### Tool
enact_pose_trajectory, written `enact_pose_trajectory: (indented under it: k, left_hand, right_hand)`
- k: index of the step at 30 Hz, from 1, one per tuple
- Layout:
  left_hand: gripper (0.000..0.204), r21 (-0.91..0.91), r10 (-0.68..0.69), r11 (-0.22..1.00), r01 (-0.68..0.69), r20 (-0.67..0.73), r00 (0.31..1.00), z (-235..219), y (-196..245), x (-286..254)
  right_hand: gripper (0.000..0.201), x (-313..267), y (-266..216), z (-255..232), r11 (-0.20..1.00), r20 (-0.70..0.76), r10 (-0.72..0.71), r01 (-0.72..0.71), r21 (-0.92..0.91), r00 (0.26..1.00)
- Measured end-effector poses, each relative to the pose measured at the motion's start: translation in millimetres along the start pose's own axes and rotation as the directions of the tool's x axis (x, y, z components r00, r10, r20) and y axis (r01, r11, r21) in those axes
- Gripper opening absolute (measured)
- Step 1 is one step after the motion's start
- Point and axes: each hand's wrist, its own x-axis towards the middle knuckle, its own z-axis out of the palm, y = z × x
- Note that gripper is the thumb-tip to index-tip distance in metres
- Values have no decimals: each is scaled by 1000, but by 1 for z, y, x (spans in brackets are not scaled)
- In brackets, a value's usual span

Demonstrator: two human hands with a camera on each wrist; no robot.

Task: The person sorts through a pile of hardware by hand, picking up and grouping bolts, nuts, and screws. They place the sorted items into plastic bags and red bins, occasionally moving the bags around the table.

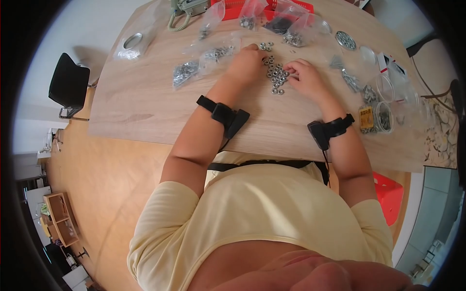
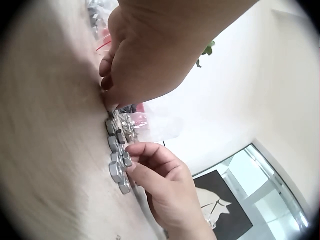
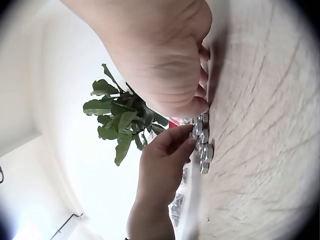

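Note:
Hex nuts [image 1: 276, 76] lie in a loose cluster on the wooden table, between the two hands. My left hand [image 1: 246, 64] is at the cluster's far left side; its thumb and index fingertips [image 3: 187, 137] close round a nut at the edge, partly hidden. From the right, my right hand [image 1: 308, 81] pinches a nut [image 2: 127, 159] between thumb and index finger, right against the other nuts. Several more nuts [image 1: 265, 46] form a small separate group beyond the cluster.
Plastic bags of hardware [image 1: 186, 72] lie at left and along the back, near red baskets [image 1: 233, 9] and a telephone [image 1: 191, 7]. Screws [image 1: 350, 80], a round metal disc [image 1: 345, 40] and a clear tub [image 1: 385, 118] stand at right.

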Motion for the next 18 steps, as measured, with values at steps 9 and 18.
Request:
enact_pose_trajectory:
  k: [9, 18]
  left_hand:
    - [15, -733, -416, 520, 438, 230, 879, -21, 18, 5]
    - [18, -403, -394, 808, 430, 174, 902, -21, 6, -9]
  right_hand:
    - [19, -1, 1, 3, 992, -55, -85, 79, -101, 995]
    - [11, 4, -5, -9, 850, -51, 253, -197, 489, 966]
